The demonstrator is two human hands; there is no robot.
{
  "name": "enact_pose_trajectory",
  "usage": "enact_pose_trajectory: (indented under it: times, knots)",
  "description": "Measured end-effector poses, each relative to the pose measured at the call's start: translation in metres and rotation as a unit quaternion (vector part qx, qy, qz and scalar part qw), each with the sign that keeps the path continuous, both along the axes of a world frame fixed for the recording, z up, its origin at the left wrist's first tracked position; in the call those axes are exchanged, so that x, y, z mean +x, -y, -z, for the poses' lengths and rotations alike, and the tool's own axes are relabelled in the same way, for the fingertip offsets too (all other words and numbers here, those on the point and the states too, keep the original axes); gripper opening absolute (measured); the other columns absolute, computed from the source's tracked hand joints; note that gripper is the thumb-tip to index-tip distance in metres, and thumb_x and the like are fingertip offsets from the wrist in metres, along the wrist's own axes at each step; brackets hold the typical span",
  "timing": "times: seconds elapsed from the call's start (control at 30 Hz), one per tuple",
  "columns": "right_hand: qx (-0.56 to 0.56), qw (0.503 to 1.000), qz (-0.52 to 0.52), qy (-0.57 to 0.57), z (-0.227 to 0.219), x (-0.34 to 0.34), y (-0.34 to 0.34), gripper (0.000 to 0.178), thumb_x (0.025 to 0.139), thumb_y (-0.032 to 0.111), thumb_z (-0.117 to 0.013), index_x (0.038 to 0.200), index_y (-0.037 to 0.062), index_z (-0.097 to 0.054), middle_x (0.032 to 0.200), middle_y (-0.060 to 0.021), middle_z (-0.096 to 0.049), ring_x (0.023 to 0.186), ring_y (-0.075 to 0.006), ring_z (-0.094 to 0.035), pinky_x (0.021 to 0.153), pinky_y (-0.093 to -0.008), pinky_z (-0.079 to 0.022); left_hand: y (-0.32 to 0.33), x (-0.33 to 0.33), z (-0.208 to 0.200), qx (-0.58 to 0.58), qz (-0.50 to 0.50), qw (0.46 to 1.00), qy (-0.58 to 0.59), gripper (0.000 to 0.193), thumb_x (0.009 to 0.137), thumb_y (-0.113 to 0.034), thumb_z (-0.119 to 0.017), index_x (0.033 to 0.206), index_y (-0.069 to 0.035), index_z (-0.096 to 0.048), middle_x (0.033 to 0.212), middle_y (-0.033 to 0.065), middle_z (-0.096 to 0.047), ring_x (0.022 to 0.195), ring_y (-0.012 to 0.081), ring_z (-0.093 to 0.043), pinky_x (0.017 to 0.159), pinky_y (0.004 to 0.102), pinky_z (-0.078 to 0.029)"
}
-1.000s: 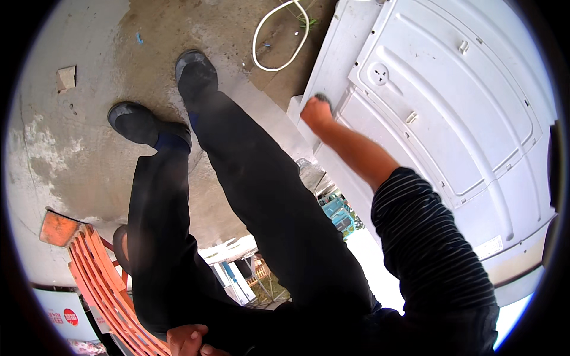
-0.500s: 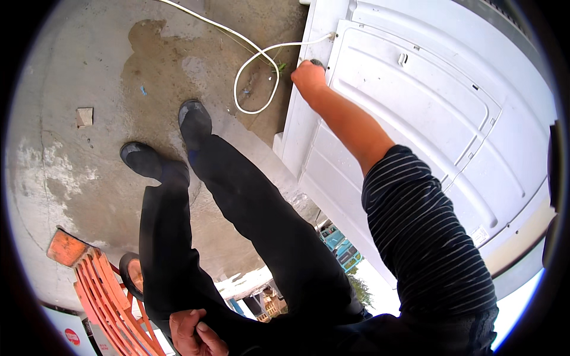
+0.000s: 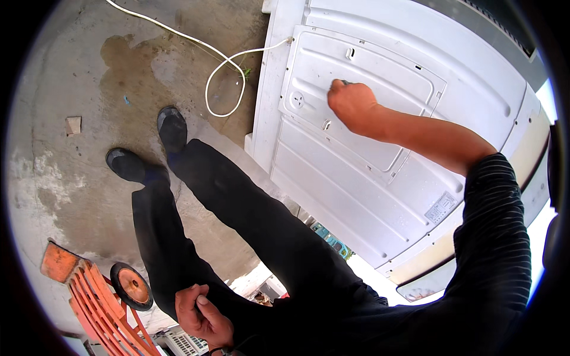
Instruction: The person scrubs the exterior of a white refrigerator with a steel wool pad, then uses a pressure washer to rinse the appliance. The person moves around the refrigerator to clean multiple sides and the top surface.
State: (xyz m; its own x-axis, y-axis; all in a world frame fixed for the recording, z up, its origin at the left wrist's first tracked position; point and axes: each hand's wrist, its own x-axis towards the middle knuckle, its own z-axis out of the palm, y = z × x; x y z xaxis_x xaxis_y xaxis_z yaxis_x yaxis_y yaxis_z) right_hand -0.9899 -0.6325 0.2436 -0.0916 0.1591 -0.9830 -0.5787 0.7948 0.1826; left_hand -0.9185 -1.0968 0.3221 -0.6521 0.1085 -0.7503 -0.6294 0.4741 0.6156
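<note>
My right hand (image 3: 354,107) is closed against the ribbed back panel (image 3: 350,155) of a large white appliance. A small dark grey-green piece, perhaps a scouring pad, peeks out past its knuckles; most of it is hidden by the fingers. Small slotted hooks (image 3: 350,54) and a round vent-like mark (image 3: 297,99) lie near that hand on the panel. Low in the view, close to my thigh, my left hand (image 3: 203,315) is curled with the thumb against the fingers. What it may hold is hidden.
From the panel's edge a white cord (image 3: 209,89) loops over the wet concrete floor (image 3: 95,196). An orange hand cart (image 3: 98,293) with a black-rimmed wheel (image 3: 132,286) stands at lower left. A broken tile piece (image 3: 73,126) lies beyond my shoes (image 3: 172,129).
My right hand has moved from the panel's left edge rightward and down onto its middle. The view has shifted, so the appliance sits further left. My left hand stays curled.
</note>
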Motion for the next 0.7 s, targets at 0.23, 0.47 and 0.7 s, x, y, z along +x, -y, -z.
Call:
enact_pose_trajectory:
  times: [0.23, 0.47, 0.7]
  knots:
    - [0.003, 0.996, 0.039, -0.080, 0.076, 0.037, -0.020, 0.020, 0.073, -0.002, -0.072, 0.093, 0.0027, -0.071, 0.103, -0.0153, -0.063, 0.084, -0.0269, -0.071, 0.063, -0.0360, -0.058, 0.010, -0.007, 0.009, 0.007, 0.030, 0.999, -0.029, 0.020, 0.100, -0.010, -0.056, 0.109, 0.003, -0.067, 0.089, 0.0188, -0.068, 0.078, 0.0310, -0.065, 0.071, 0.0378, -0.053]
    - [0.016, 0.978, 0.088, -0.186, 0.037, 0.037, -0.028, 0.018, 0.080, 0.002, -0.068, 0.098, 0.0017, -0.066, 0.106, -0.0156, -0.063, 0.084, -0.0308, -0.071, 0.066, -0.0397, -0.058, 0.013, 0.006, -0.002, -0.004, -0.016, 1.000, 0.007, 0.018, 0.098, -0.006, -0.052, 0.108, 0.003, -0.065, 0.086, 0.0156, -0.063, 0.077, 0.0241, -0.060, 0.069, 0.0317, -0.048]
    - [0.018, 0.979, 0.074, -0.191, 0.062, 0.029, -0.044, 0.016, 0.078, 0.001, -0.070, 0.093, 0.0017, -0.070, 0.108, -0.0182, -0.064, 0.084, -0.0312, -0.071, 0.066, -0.0395, -0.058, 0.005, 0.013, 0.006, -0.007, -0.037, 0.999, 0.020, 0.019, 0.096, -0.002, -0.050, 0.109, 0.004, -0.063, 0.088, 0.0147, -0.062, 0.078, 0.0198, -0.059, 0.067, 0.0289, -0.047]
